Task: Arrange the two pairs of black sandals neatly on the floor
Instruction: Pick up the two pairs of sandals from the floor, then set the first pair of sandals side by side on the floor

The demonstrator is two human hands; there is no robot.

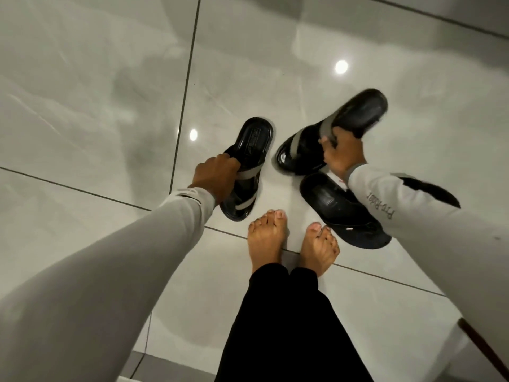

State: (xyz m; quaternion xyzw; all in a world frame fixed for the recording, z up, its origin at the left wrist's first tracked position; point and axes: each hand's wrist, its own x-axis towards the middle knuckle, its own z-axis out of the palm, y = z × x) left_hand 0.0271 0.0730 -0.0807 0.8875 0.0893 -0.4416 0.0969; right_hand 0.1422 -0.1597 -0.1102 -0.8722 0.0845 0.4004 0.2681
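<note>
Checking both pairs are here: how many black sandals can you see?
3. One in the left hand, sandal; one in the right hand, sandal; one on the floor under the right sleeve. A fourth may be hidden.

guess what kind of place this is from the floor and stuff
Probably indoors in a home, perhaps an entryway. The floor is large glossy grey tiles mirroring ceiling lights, the person stands on bare feet, and black sandals lie about.
</note>
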